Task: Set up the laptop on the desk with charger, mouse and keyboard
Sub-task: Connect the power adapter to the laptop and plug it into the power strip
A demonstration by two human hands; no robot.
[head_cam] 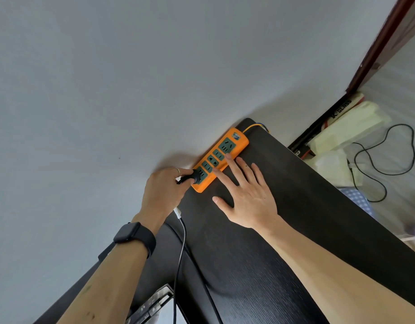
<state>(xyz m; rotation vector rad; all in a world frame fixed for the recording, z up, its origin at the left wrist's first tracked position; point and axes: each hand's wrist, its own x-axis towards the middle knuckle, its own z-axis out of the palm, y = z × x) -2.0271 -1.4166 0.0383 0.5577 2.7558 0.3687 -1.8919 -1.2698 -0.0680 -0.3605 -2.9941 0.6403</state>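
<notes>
Desk (283, 218): dark wood-grain top, running from the lower centre up to a corner against a pale grey wall (108, 78).

Power strip (219, 160): orange body with green socket faces, lying along the desk's far edge, against the wall; a yellow cable (248, 127) leaves its far end.

Charger plug (193, 177): black, at the nearest socket of the power strip; whether it is fully seated cannot be told.

Left hand (161, 191): closed around the charger plug, fingers curled over it; a ring shows on one finger and a black smartwatch (133, 233) sits on the wrist.

Right hand (245, 195): fingers spread and flat, palm down on the desk, fingertips resting on the near edge of the power strip, gripping nothing.

White connector (177, 212): lies on the desk just below the left hand, with a cord (182, 249) trailing from it toward the lower edge of view.

Laptop (152, 305): only a part with keys shows at the bottom edge, between the forearms, lower left of the desk area.

Floor items, right: a loose black cable (389, 160) looped on the floor, pale yellow foam pieces (351, 129), and a dark red door frame (377, 50) above them
</notes>
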